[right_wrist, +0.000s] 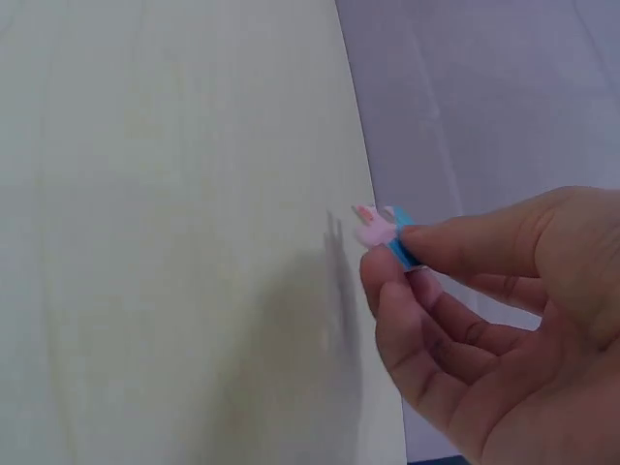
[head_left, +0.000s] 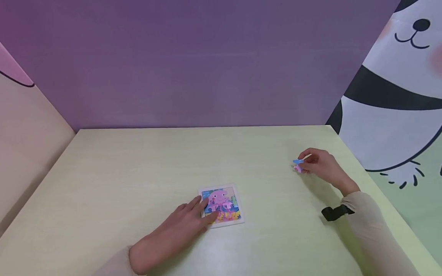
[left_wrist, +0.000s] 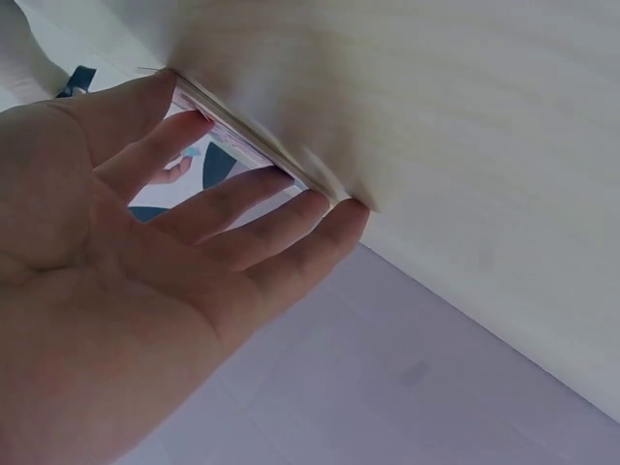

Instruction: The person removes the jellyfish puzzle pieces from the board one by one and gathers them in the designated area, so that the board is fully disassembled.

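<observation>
A small framed jigsaw puzzle (head_left: 226,205) with a pink octopus picture lies flat on the table, a bare patch showing at its upper right corner. My left hand (head_left: 179,222) rests on its left side, fingers extended over the frame and picture. In the left wrist view, the fingertips (left_wrist: 354,208) sit along the puzzle's thin edge. Off to the right, my right hand (head_left: 324,166) pinches a pink and blue puzzle piece (head_left: 298,165) between thumb and fingers. The right wrist view shows that piece (right_wrist: 383,231) raised above the tabletop, partly covered by the fingertips.
The pale wooden table (head_left: 138,165) reaches back to a purple wall (head_left: 207,69). A panda drawing (head_left: 393,126) covers the wall on the right, beyond the table's edge. A black wrist strap (head_left: 336,212) sits on the right sleeve.
</observation>
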